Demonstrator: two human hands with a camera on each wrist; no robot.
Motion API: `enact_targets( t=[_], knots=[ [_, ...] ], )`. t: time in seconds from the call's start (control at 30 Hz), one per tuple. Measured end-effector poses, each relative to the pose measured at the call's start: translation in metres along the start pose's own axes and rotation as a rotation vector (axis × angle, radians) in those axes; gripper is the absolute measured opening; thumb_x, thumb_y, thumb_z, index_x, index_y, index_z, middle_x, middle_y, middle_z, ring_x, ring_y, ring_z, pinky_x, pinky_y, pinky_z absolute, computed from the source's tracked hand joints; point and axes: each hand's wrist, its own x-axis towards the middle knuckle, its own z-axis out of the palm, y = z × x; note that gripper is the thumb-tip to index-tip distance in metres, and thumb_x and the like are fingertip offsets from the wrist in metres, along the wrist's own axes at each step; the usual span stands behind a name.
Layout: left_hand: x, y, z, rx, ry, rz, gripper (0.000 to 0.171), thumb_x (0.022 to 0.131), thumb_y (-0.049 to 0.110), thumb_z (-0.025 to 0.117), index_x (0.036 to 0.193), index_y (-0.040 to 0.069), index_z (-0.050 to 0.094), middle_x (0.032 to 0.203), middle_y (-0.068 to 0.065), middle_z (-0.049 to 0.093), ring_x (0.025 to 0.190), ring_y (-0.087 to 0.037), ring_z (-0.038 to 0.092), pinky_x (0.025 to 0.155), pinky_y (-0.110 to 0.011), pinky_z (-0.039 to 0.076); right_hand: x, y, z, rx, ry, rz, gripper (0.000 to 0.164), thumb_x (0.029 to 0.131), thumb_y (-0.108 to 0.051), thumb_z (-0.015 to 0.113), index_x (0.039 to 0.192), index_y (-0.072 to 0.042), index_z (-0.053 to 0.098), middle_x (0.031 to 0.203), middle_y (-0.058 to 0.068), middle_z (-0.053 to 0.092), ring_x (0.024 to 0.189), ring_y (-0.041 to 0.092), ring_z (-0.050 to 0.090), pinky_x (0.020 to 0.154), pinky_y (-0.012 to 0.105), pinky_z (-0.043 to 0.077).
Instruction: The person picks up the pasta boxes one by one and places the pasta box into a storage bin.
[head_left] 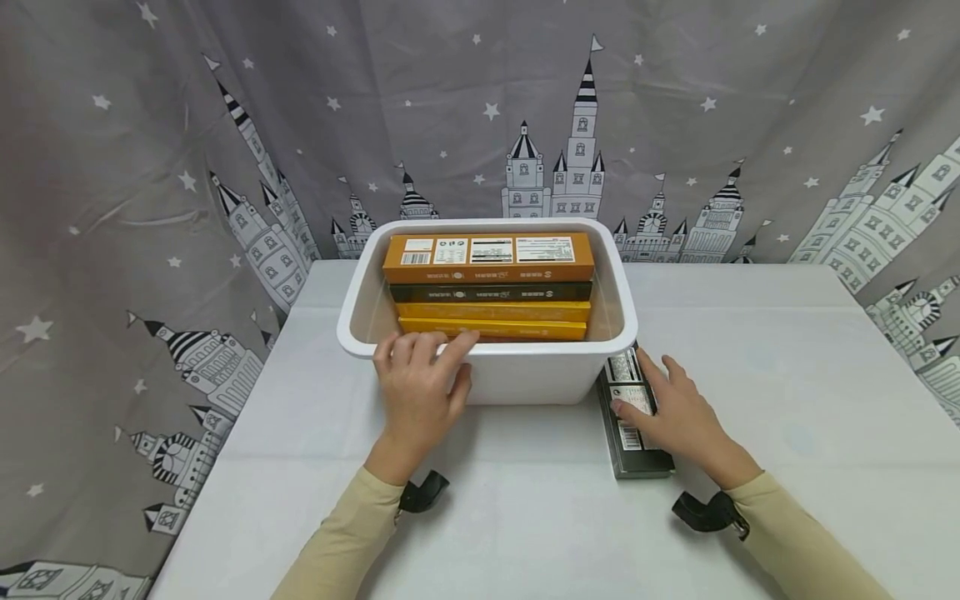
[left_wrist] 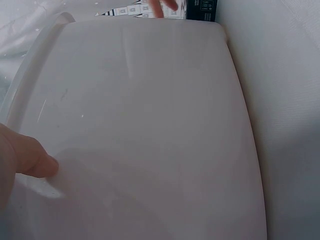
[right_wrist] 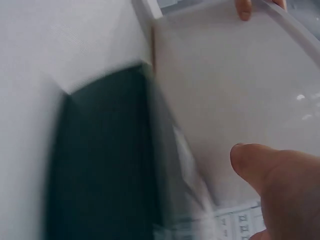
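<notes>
A white plastic bin (head_left: 525, 375) stands on the table with several flat boxes on edge inside: an orange-brown box (head_left: 487, 273), a black box (head_left: 487, 292) and yellow boxes (head_left: 491, 312). My left hand (head_left: 416, 387) grips its front rim, fingers over the edge; the thumb (left_wrist: 37, 159) lies against the outer wall in the left wrist view. Beside the bin's front right corner is another black box (head_left: 637, 462) with white labels, partly behind the rim. Over this box is my right hand (head_left: 686, 417), fingers loosely spread. The right wrist view shows the box (right_wrist: 105, 160) blurred, its thumb apart from it.
A white cloth covers the table (head_left: 787, 400). Close behind the bin hangs a grey curtain (head_left: 450, 100) printed with castles and stars, which also runs along the left side. Each wrist carries a black camera mount (head_left: 423, 492).
</notes>
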Motion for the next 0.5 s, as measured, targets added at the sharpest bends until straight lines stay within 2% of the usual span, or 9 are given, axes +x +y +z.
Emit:
enact_targets(
  t=[0.17, 0.23, 0.33, 0.4, 0.5],
  knots=[
    [0.000, 0.000, 0.000, 0.000, 0.015, 0.000, 0.034, 0.083, 0.012, 0.070, 0.116, 0.021, 0.071, 0.096, -0.010, 0.064, 0.094, -0.032, 0.053, 0.095, -0.057, 0.033, -0.005, -0.003, 0.017, 0.010, 0.031, -0.012, 0.094, 0.090, -0.054, 0.064, 0.160, -0.004, 0.027, 0.154, 0.045, 0.026, 0.130, 0.066, 0.044, 0.093, 0.074, 0.046],
    [0.000, 0.000, 0.000, 0.002, 0.020, 0.001, 0.034, 0.083, 0.012, 0.070, 0.115, 0.021, 0.071, 0.096, -0.010, 0.064, 0.093, -0.032, 0.053, 0.095, -0.057, 0.033, -0.005, -0.004, 0.022, 0.004, 0.054, -0.023, 0.093, 0.088, -0.055, 0.065, 0.159, -0.004, 0.030, 0.152, 0.044, 0.029, 0.124, 0.062, 0.050, 0.088, 0.070, 0.049],
    [0.000, 0.000, 0.000, 0.004, 0.016, 0.004, 0.034, 0.083, 0.013, 0.070, 0.116, 0.021, 0.070, 0.096, -0.010, 0.064, 0.094, -0.032, 0.053, 0.095, -0.057, 0.033, -0.005, -0.006, 0.030, -0.026, 0.095, -0.043, 0.092, 0.086, -0.054, 0.068, 0.156, -0.005, 0.036, 0.143, 0.039, 0.040, 0.107, 0.049, 0.058, 0.075, 0.056, 0.053],
    [0.000, 0.000, 0.001, 0.007, 0.014, 0.007, 0.034, 0.083, 0.013, 0.070, 0.116, 0.021, 0.070, 0.096, -0.010, 0.064, 0.094, -0.032, 0.053, 0.095, -0.057, 0.034, -0.004, -0.007, 0.034, -0.045, 0.129, -0.060, 0.090, 0.084, -0.053, 0.070, 0.154, -0.005, 0.040, 0.133, 0.035, 0.047, 0.096, 0.039, 0.057, 0.066, 0.046, 0.049],
    [0.001, 0.000, 0.001, 0.004, 0.016, 0.006, 0.034, 0.083, 0.013, 0.070, 0.116, 0.021, 0.070, 0.096, -0.010, 0.064, 0.094, -0.032, 0.053, 0.094, -0.057, 0.034, -0.003, -0.007, 0.036, -0.064, 0.154, -0.070, 0.088, 0.083, -0.051, 0.071, 0.152, -0.005, 0.042, 0.126, 0.032, 0.049, 0.088, 0.033, 0.054, 0.059, 0.038, 0.044]
  ],
)
